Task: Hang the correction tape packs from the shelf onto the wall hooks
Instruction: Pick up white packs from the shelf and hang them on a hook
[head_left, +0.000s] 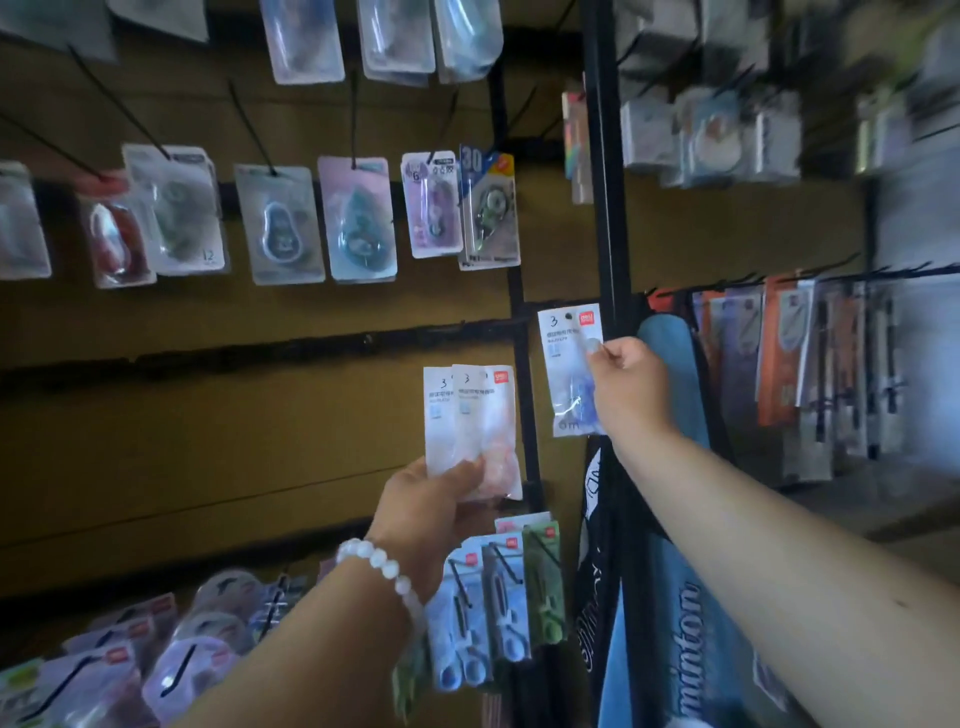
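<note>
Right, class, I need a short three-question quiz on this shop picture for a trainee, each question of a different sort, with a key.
1. True or false: the right hand holds a single correction tape pack up by the black upright post.
2. How many packs does the left hand hold fanned out? A) one B) two C) five
3. Fill in: the wrist with the white bead bracelet is the ____ one.

Key: 1 true; 2 B; 3 left.
</note>
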